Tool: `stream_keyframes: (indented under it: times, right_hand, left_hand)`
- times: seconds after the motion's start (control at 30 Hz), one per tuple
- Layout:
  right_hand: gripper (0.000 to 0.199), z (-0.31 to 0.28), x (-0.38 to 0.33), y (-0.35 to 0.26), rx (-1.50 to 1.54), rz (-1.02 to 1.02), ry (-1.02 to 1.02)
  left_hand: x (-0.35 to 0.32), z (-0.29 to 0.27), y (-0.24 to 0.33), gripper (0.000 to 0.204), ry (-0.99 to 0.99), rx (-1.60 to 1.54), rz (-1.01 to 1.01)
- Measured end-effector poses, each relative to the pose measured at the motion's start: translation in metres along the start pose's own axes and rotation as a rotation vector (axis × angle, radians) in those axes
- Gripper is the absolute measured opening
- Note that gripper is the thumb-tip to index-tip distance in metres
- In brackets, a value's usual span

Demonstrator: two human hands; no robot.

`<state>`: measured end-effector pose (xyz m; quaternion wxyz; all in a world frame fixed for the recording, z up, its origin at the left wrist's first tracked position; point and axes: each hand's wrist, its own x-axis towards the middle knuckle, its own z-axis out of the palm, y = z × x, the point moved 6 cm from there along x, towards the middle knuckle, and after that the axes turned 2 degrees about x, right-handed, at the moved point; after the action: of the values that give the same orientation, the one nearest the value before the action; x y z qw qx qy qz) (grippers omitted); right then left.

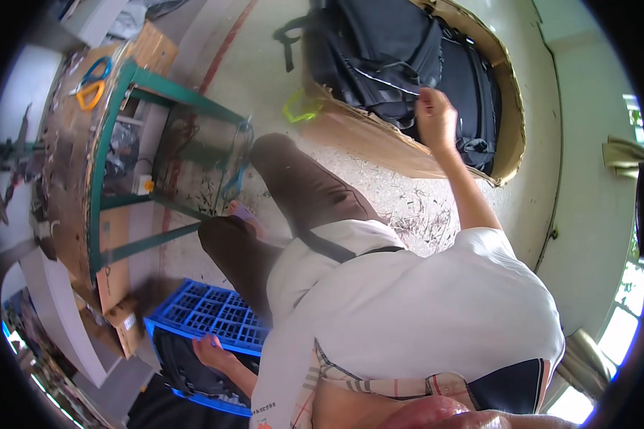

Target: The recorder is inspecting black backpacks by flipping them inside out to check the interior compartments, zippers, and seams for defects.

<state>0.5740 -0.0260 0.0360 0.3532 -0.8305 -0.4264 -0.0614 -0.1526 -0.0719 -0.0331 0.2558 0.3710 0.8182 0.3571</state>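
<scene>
My right hand [437, 118] is closed at the edge of a black backpack [386, 50], where a thin pale line of trim runs up to the fingers. The backpack lies with other black bags [472, 93] in a large open cardboard box [379, 146] at the far right. Down at the lower left, my left hand [218, 355] is beside the open side of a blue plastic crate [207, 307]. Its fingers are slightly bent and apart, with nothing visible in them. Black fabric bags [182, 357] fill the crate behind that hand.
A worn bench with a green metal frame [111, 157] stands at my left, with orange-handled scissors [91, 94] on top. A bright yellow-green strap [300, 107] hangs by the box. Dark scraps [429, 222] litter the floor. Cardboard cartons [121, 325] sit below the bench.
</scene>
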Motion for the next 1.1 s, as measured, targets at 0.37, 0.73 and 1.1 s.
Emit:
stream_keyframes:
  times: [0.37, 0.73, 1.1]
  right_hand:
    - [0.061, 0.111, 0.012, 0.134, 1.306, 1.381, 0.313]
    - [0.010, -0.065, 0.088, -0.010, 1.265, 0.449, 0.023]
    - [0.022, -0.110, 0.016, -0.243, 1.555, -0.442, -0.733]
  left_hand:
    - [-0.035, 0.157, 0.139, 0.041, -0.515, -0.089, -0.091]
    - [-0.032, 0.188, 0.179, 0.033, -0.625, -0.239, 0.009]
    - [-0.023, 0.333, 0.279, 0.061, -1.182, -0.869, 0.041]
